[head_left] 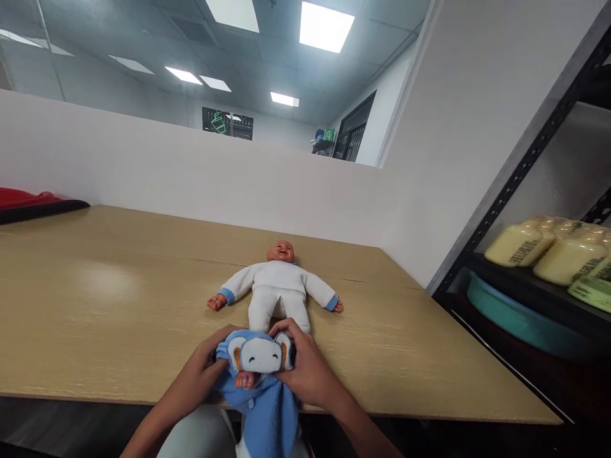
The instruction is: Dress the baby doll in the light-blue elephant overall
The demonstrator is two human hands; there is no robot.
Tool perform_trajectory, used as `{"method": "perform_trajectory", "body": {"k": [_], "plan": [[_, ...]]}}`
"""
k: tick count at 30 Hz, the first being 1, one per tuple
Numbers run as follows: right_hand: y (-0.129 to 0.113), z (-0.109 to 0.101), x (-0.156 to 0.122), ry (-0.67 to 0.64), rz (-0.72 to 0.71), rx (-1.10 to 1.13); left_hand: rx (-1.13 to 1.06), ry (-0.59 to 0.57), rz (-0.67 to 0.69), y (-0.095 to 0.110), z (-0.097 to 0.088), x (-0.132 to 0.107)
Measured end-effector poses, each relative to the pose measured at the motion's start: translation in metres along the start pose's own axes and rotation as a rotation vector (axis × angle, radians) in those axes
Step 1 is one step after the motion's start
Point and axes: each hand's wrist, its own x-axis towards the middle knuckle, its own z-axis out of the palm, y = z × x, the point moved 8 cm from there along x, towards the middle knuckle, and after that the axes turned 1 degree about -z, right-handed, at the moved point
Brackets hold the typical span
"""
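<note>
Lower centre: left hand (203, 367), right hand (306, 370), fingers curled nearly closed, grip blue fleece animal-face garment (260, 354), pink plastic doll foot (245, 380) poking out; best eased evenly.

Office-like workroom: rectangular white light panels (327, 27) were set in a grey tiled ceiling (277, 54) beyond a white half-height wall (214, 172). A black perforated-metal rack (529, 156) held film-wrapped pale-yellow bottles (570, 257) beside a light-brown wooden tabletop (143, 318).

Ceiling panels (327, 27) glow white; soft glare marks the tabletop (405, 343); shadow darkens underneath.
</note>
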Motion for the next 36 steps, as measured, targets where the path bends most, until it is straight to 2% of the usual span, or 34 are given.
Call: {"method": "perform_trajectory", "body": {"k": [4, 7, 12, 15, 20, 22, 25, 28, 31, 34, 36], "plan": [[-0.008, -0.003, 0.002, -0.113, -0.086, 0.038, 0.034, -0.055, 0.028, -0.003, -0.002, -0.003], [-0.011, 0.003, -0.006, -0.173, -0.143, -0.11, 0.1, -0.115, 0.098, 0.008, 0.004, -0.006], [-0.014, 0.011, -0.013, -0.178, -0.255, -0.332, 0.185, -0.226, 0.221, 0.025, 0.014, -0.005], [-0.011, 0.004, -0.004, -0.19, -0.235, -0.274, 0.208, -0.241, 0.191, 0.027, 0.009, 0.001], [0.005, -0.007, 0.021, -0.331, -0.133, -0.071, 0.053, -0.349, 0.068, 0.034, 0.006, 0.009], [0.01, -0.01, 0.031, -0.3, -0.108, -0.011, -0.013, -0.377, 0.046, 0.036, 0.005, 0.01], [0.01, -0.009, 0.039, -0.221, -0.099, 0.03, -0.122, -0.311, -0.063, 0.022, 0.003, 0.016], [0.001, -0.009, 0.038, -0.191, -0.105, 0.074, -0.212, -0.094, -0.197, -0.003, -0.005, 0.025], [-0.005, -0.015, 0.028, -0.166, -0.042, -0.036, -0.2, 0.065, -0.143, -0.009, -0.014, 0.035], [-0.009, -0.026, 0.009, -0.061, 0.042, -0.213, -0.074, 0.091, -0.057, 0.002, -0.023, 0.044], [-0.01, -0.028, -0.006, 0.0, 0.081, -0.216, 0.023, 0.025, -0.046, 0.009, -0.027, 0.049]]}}
